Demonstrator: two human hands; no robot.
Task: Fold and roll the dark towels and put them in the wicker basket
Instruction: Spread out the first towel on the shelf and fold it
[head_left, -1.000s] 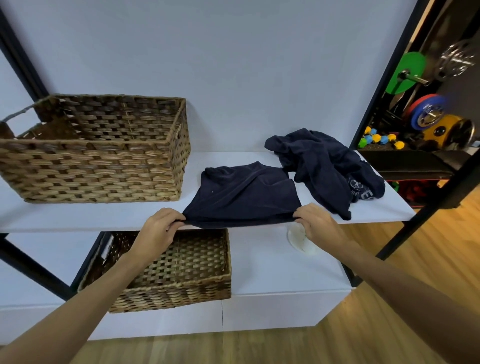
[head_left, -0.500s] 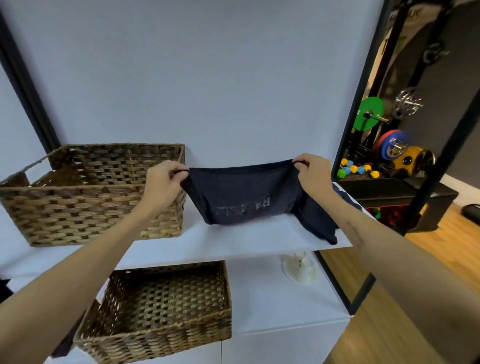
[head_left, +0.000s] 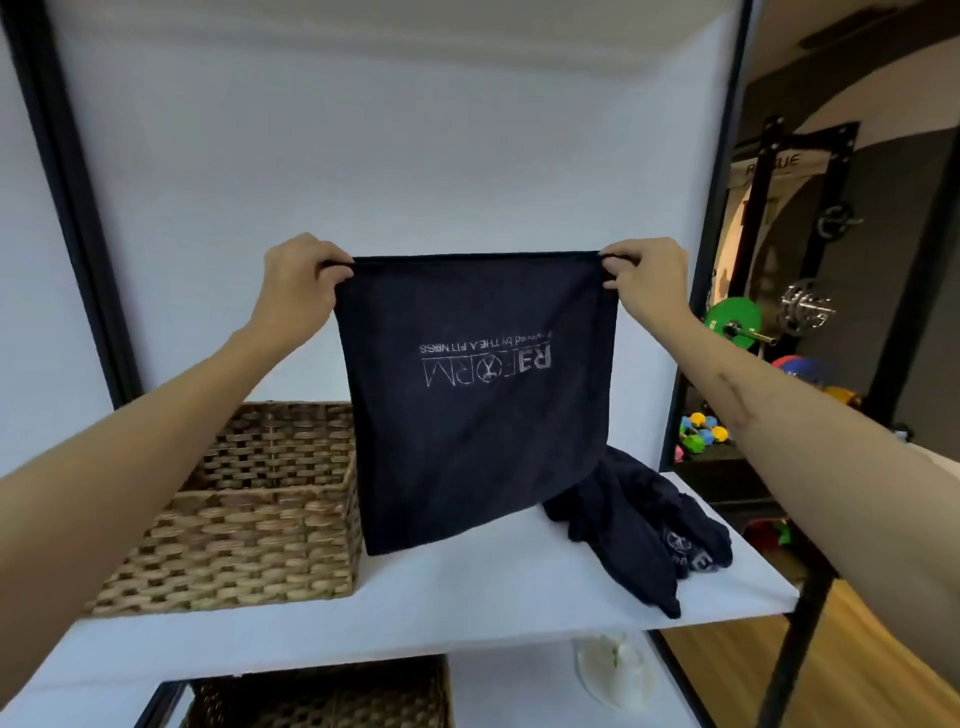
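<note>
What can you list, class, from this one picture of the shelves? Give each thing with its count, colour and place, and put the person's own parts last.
Held dark navy towel: one, navy with upside-down pale lettering, hanging in the air above the upper shelf.
Crumpled dark navy towel: one heap, navy, lying on the upper shelf at the right.
Woven wicker basket: one, tan, on the upper shelf at the left.
Second wicker basket: one, tan, on the lower shelf, partly hidden.
White shelf board: one upper, white.
Small pale object: one, whitish, lower shelf; unclear what.
Weight plates and coloured balls: several, far right background.
Left hand: pinches the towel's top left corner.
Right hand: pinches the top right corner.
</note>
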